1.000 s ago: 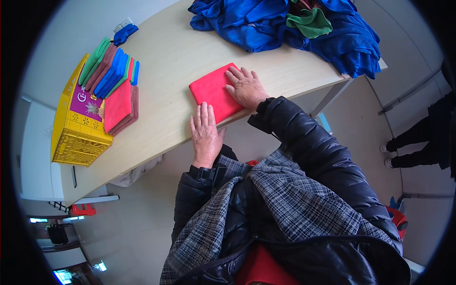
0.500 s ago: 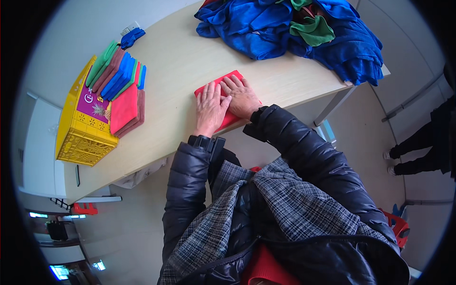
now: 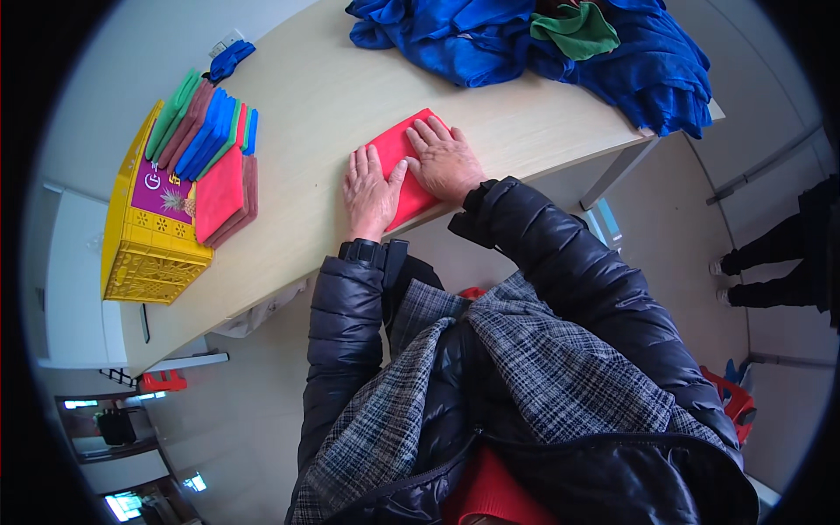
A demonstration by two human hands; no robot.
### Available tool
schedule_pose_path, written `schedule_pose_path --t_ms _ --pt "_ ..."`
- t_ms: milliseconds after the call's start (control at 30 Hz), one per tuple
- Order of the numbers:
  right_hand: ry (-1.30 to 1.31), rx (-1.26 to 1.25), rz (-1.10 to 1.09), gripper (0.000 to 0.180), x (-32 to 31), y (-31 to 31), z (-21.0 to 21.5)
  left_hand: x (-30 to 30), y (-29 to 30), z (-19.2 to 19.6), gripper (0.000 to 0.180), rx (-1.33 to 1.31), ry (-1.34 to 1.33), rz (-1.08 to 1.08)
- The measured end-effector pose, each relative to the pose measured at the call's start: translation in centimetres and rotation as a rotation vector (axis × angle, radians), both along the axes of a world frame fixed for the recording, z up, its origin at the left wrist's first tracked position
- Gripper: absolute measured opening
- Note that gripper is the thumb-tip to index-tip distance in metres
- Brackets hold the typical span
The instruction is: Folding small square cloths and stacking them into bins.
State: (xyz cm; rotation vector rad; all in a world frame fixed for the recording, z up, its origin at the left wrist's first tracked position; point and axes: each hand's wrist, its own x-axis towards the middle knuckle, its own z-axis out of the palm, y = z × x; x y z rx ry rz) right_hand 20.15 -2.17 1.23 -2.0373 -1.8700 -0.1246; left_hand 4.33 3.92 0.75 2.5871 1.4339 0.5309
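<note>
A folded red cloth lies flat near the table's front edge. My left hand rests along its left side, fingers stretched out. My right hand lies flat over its right side with the fingers a little spread. Neither hand grips it; a strip of red shows between them. To the left, folded towels in green, brown, blue and red stand in a row, leaning on a yellow plastic crate.
A big heap of crumpled blue cloths covers the table's far right, with a green cloth on top. A small blue cloth lies at the far left edge. Another person's legs show at the right. A red stool stands behind me.
My hands have moved apart, the left one sliding left, so more of the red cloth shows between them. The view has shifted slightly.
</note>
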Motion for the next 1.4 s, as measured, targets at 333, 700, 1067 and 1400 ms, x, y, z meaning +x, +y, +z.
schedule_pose_path --t_ms 333,700,1067,1400 --pt "-0.005 -0.029 -0.035 0.06 0.1 -1.1 0.7 -2.8 -1.2 1.1 0.083 -0.104 0.142 0.176" --pt "-0.071 0.024 -0.052 0.061 0.3 -0.9 0.3 -2.6 -3.5 0.8 0.073 0.078 0.039 -0.047" --pt "0.053 0.025 0.413 0.06 -3.3 1.0 0.4 -2.3 -3.5 0.1 0.067 0.008 0.029 -0.052" --pt "-0.075 -0.003 0.168 0.06 -0.6 0.0 0.0 -2.6 -3.5 0.1 0.067 0.057 0.068 -0.04"
